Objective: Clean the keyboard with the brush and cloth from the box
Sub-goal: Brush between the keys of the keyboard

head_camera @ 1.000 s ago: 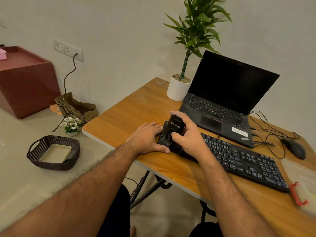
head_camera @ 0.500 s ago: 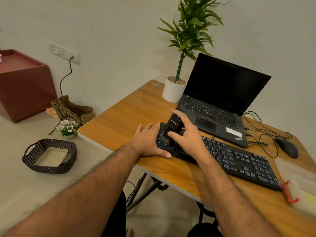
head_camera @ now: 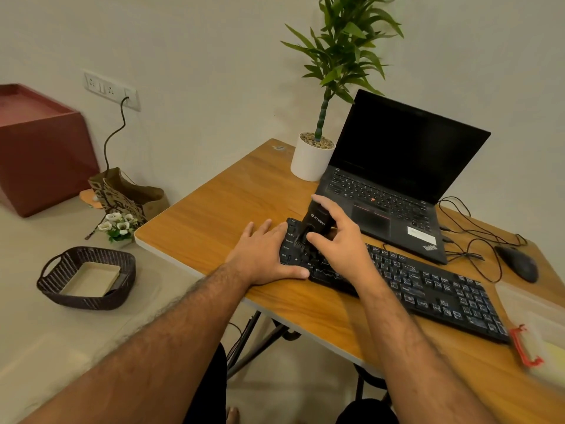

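Note:
A black keyboard (head_camera: 428, 289) lies slantwise on the wooden desk (head_camera: 214, 215). My right hand (head_camera: 339, 243) grips a black brush (head_camera: 315, 223) with white lettering, its bristles down on the keys at the keyboard's left end. My left hand (head_camera: 263, 255) lies flat against that left end, fingers straight on the desk and thumb along the front edge. A clear plastic box (head_camera: 538, 328) with a red clasp sits at the desk's right edge, blurred. I see no cloth.
An open black laptop (head_camera: 397, 179) stands behind the keyboard, a potted plant (head_camera: 312, 160) to its left. A black mouse (head_camera: 519, 263) with loose cables lies at the right. On the floor are a dark woven basket (head_camera: 88, 278), a paper bag (head_camera: 128, 197) and a red box (head_camera: 39, 148).
The brush has shifted slightly across the left keys under my right hand. My left hand stays at the keyboard's end. The camera has turned a little to the left.

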